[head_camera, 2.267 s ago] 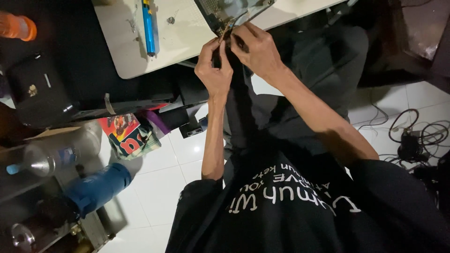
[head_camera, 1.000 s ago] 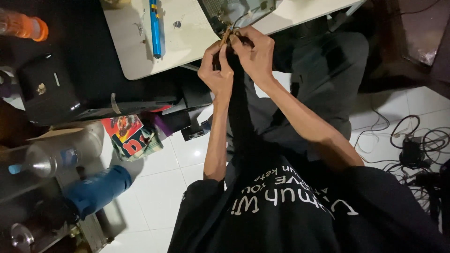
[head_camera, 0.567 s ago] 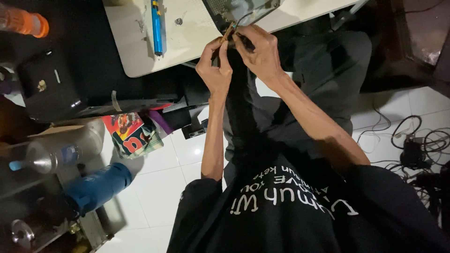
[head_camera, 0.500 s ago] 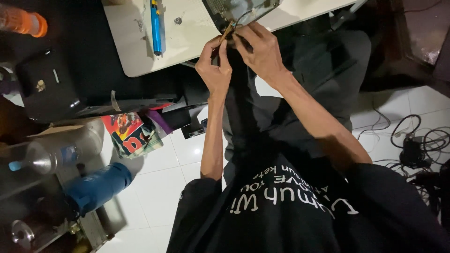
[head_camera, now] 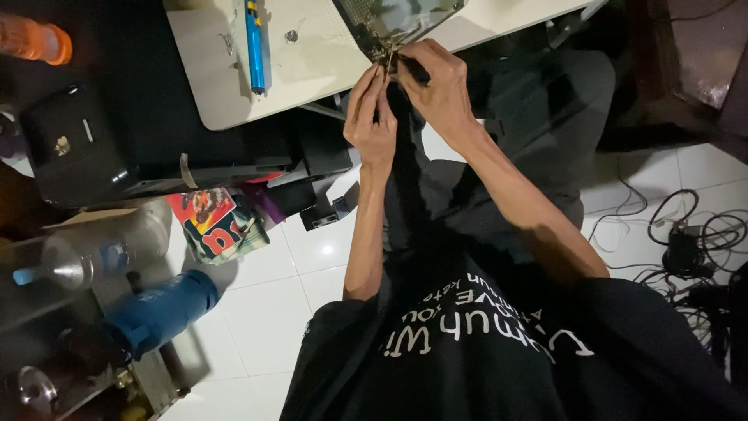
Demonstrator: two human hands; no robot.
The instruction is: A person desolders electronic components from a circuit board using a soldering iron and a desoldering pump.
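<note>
A flat circuit board (head_camera: 399, 17) with a shiny face lies at the near edge of the white table (head_camera: 312, 66), partly cut off by the top of the head view. My left hand (head_camera: 369, 117) pinches the board's near corner, where a small brass-coloured part (head_camera: 385, 56) sticks out. My right hand (head_camera: 441, 87) is closed around a thin dark tool (head_camera: 416, 72) whose tip meets that same corner. The two hands touch each other at the fingertips. My black shirt fills the bottom of the view.
A blue pen-shaped tool (head_camera: 255, 35) and a small round metal bit (head_camera: 291, 35) lie on the table. An orange bottle (head_camera: 35, 43), a black case (head_camera: 70, 148), a colourful packet (head_camera: 214, 226), a clear bottle (head_camera: 86, 253) and a blue bottle (head_camera: 160, 312) sit left. Cables (head_camera: 686, 242) cover the floor at right.
Both hands stay at the board's corner with only small finger movements. The view has shifted slightly.
</note>
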